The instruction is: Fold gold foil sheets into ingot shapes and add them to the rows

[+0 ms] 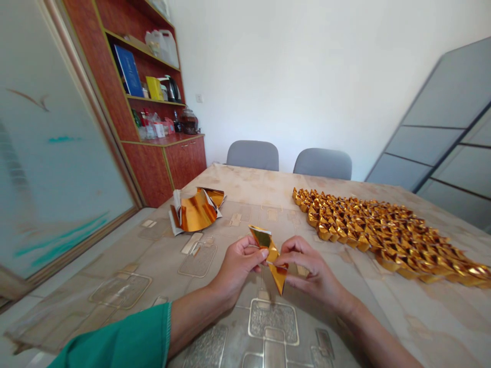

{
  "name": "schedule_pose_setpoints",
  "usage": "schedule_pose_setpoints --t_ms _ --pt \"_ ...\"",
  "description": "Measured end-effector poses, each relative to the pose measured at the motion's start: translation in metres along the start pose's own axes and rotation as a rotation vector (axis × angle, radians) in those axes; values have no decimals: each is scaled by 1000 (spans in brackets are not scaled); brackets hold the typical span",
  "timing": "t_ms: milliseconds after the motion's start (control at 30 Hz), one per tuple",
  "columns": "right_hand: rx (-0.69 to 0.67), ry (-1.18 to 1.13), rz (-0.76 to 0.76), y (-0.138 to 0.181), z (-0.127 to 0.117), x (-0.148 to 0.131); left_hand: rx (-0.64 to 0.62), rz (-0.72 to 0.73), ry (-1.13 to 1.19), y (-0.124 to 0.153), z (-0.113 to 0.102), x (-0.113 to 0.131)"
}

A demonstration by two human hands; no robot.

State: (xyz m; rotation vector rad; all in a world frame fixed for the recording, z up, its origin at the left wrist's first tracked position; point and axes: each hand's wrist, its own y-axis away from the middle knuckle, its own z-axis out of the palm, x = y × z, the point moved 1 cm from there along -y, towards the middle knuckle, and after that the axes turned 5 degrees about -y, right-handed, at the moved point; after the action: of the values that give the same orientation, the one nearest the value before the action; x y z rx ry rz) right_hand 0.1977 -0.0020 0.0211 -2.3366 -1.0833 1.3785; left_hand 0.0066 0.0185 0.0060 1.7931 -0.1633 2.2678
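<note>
Between my two hands, above the table, is a partly folded piece of gold foil paper with pointed ends, one up to the left and one down to the right. My left hand pinches it near the middle, thumb on top. My right hand has its fingertips closed on the paper's right side. A stack of gold foil sheets with white backing lies curled to the left beyond my hands. On the right stand rows of folded gold paper ingots, packed closely together.
A patterned cover lies on the table. Two grey chairs stand at its far edge. A reddish wooden cabinet with bottles and a kettle is at the back left, beside a frosted sliding door. Grey panels lean at the right.
</note>
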Motion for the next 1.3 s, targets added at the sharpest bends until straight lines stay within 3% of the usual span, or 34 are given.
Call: schedule_pose_setpoints --t_ms 333,667,867,1100,1300 --pt "130 -255 208 -1 6 2 -9 57 -59 4 5 2" --pt "233 -266 444 -4 15 3 -54 28 -65 8 7 0" --pt "254 -183 470 -4 17 2 -48 -3 -25 8 8 0" --pt "271 11 343 -5 18 -6 -36 -34 -6 7 9 -2" --pt "297 -15 306 -5 20 -6 -29 -89 45 7 7 -2"
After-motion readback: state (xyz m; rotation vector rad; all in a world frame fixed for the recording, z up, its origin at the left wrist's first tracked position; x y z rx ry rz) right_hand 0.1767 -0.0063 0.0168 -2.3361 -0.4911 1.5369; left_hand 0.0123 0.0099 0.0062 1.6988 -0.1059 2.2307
